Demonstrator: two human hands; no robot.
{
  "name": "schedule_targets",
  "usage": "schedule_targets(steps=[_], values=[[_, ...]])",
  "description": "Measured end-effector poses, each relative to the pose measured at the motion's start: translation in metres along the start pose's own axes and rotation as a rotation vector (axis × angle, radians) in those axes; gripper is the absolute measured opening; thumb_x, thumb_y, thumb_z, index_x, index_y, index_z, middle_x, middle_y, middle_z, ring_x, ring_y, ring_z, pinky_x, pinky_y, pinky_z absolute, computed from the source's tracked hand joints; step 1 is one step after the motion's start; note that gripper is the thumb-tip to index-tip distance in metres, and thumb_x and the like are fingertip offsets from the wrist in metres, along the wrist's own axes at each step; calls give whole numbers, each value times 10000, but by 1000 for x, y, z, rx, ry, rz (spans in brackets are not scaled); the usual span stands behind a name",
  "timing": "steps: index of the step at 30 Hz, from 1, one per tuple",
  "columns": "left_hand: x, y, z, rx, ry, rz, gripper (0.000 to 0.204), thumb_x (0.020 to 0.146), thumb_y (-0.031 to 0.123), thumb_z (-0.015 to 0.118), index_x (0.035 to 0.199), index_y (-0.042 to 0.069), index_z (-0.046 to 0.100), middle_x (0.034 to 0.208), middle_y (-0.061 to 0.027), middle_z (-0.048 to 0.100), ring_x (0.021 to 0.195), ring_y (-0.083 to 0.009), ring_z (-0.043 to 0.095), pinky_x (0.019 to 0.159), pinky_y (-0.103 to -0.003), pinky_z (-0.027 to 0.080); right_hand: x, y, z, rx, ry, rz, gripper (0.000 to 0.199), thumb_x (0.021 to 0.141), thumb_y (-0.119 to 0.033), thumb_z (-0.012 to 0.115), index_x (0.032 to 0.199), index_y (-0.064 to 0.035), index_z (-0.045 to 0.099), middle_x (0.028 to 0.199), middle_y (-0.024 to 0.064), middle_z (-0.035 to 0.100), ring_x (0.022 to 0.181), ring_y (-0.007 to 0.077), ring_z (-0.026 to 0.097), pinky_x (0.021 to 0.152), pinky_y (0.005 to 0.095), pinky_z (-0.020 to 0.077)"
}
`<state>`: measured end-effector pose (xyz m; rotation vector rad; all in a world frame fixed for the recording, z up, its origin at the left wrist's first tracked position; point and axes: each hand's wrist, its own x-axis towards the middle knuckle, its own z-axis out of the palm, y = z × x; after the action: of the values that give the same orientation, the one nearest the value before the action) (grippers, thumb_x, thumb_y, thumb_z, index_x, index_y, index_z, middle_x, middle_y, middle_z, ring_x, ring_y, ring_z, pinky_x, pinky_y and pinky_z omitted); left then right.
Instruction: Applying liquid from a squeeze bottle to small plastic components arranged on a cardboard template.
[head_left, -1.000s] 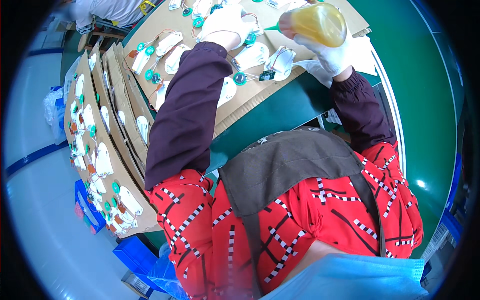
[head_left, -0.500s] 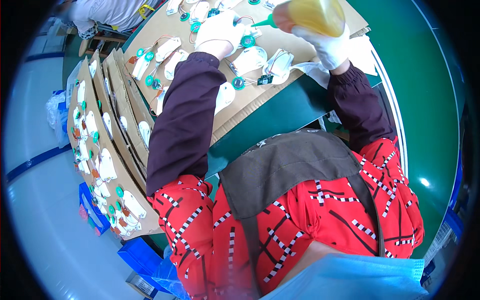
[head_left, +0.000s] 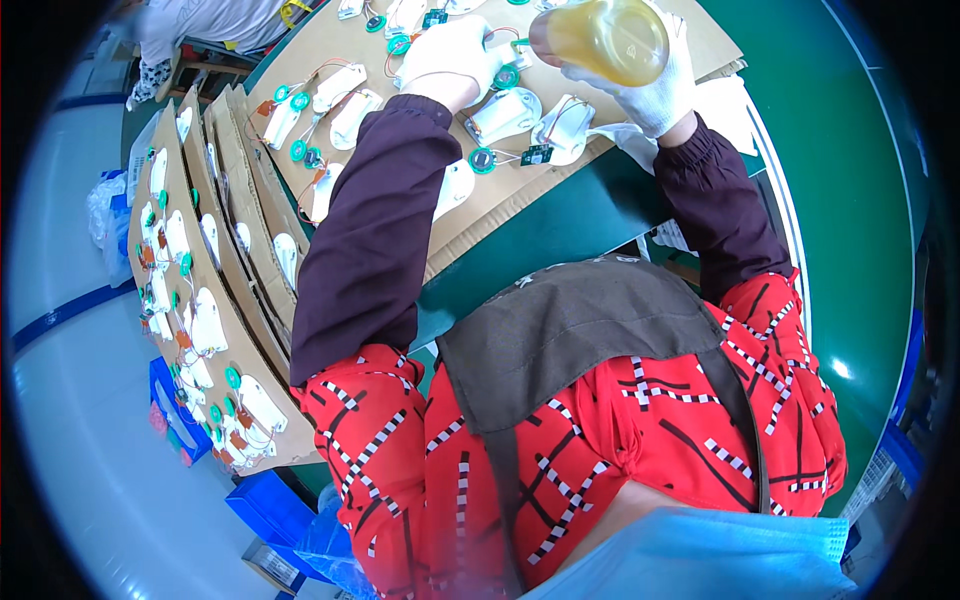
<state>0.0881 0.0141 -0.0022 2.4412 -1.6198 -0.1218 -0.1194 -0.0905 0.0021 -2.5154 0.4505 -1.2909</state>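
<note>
The white-gloved left hand is stretched forward at the upper middle of the frame, its back turned up; whether anything is gripped by its hidden fingers cannot be told. By the right hand, raised at the upper right and also gloved, a rounded, see-through amber bottle is held tipped sideways, its thin green nozzle pointed left. Nearby, smooth white plastic pieces and round green discs are spread across flat brown cardboard.
</note>
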Motion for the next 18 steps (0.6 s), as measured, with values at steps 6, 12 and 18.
schedule_targets(steps=[6,12,18], values=[[-3,8,-10,-16,-51,-26,575,831,566,623,1150,91,668,1056,-154,690,1013,-313,645,888,-400,494,-7,-1,15,1247,-3,735,712,595,-164,921,1196,-47,557,1138,130,590,967,216,613,827,356,510],[-9,10,-14,-202,-13,-47,361,897,389,572,988,53,670,1000,-218,675,946,-373,643,856,-440,494,-4,5,8,555,-25,153,699,580,-123,925,1165,-34,554,1072,113,623,922,220,632,811,341,519],[6,0,15,-31,95,29,385,857,442,636,1081,133,683,1030,-133,695,972,-293,666,844,-398,514,-22,27,10,603,-3,272,469,757,-43,801,1178,-24,597,1034,58,676,921,176,652,805,314,541]])
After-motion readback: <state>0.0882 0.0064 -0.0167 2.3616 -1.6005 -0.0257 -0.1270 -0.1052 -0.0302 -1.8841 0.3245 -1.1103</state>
